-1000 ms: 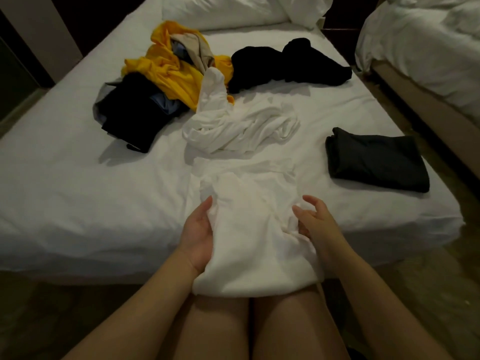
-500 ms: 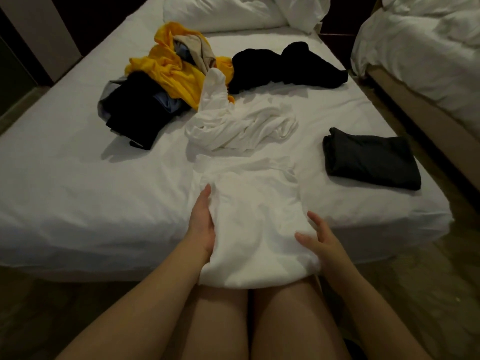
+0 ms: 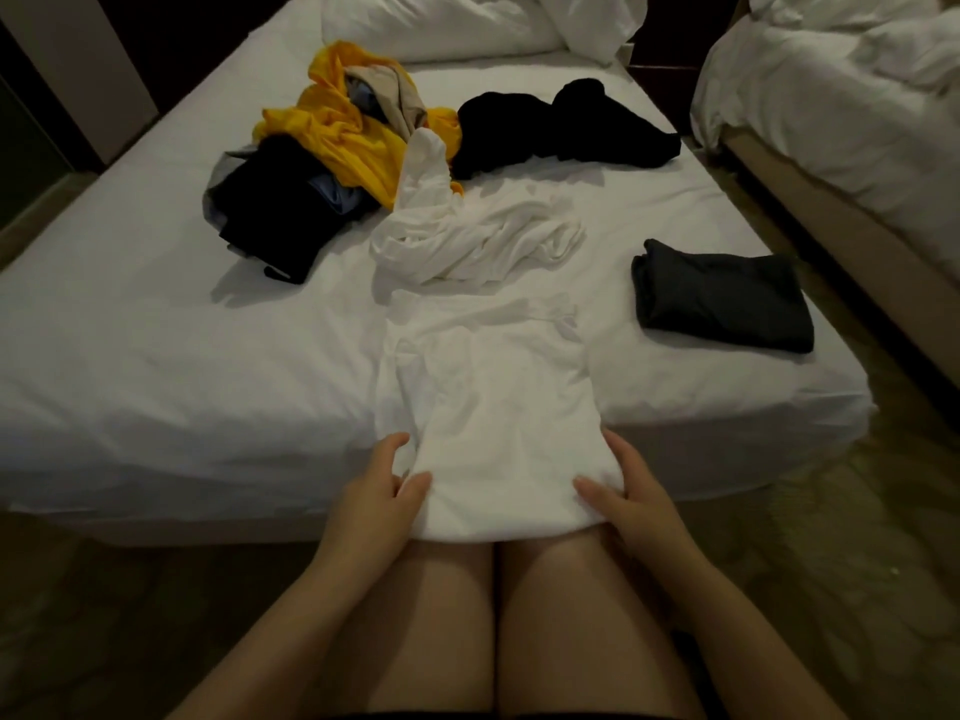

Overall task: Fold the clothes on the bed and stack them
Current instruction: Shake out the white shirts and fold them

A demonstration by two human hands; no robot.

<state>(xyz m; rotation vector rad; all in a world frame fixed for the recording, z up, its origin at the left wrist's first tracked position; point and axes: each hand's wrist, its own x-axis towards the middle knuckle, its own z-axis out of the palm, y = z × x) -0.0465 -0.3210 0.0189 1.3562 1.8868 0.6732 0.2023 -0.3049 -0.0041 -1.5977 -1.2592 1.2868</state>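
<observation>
Obs.: white garment (image 3: pixel 493 407) lies lengthwise across the near edge of the bed (image 3: pixel 156 356), about midway along that edge. Its far part is flat on the sheet; its near end hangs off the edge onto the person's thighs. It looks already narrowed into a strip, sides turned in.

Left hand (image 3: pixel 382 491): at the strip's left edge near the hem, thumb on top of the cloth, fingers curled round the edge. Pinching the garment.
Right hand (image 3: pixel 631 493): mirror position on the right edge, thumb lying on the cloth, fingers along the side. Judged a pinch too, though the fingers under the cloth cannot be seen.

Elsewhere: folded dark garment (image 3: pixel 722 304) near the right edge, well apart. Crumpled white garment (image 3: pixel 478 241) just beyond the strip, mid-bed. Yellow garment (image 3: pixel 337 132) and black garment (image 3: pixel 566 127) toward the far edge, unfolded.

Step in hand (judgement): fold the hem end up over the far part.

Method notes:
- Lift both corners together and level, so the crease runs square across.
- Hold the cloth lightly taut between the hands; slack will let the tucked sides spill out.
- Land the hem short of the crumpled white garment, not on it.
- Smooth from the crease outward, then carry to the dark one.
</observation>
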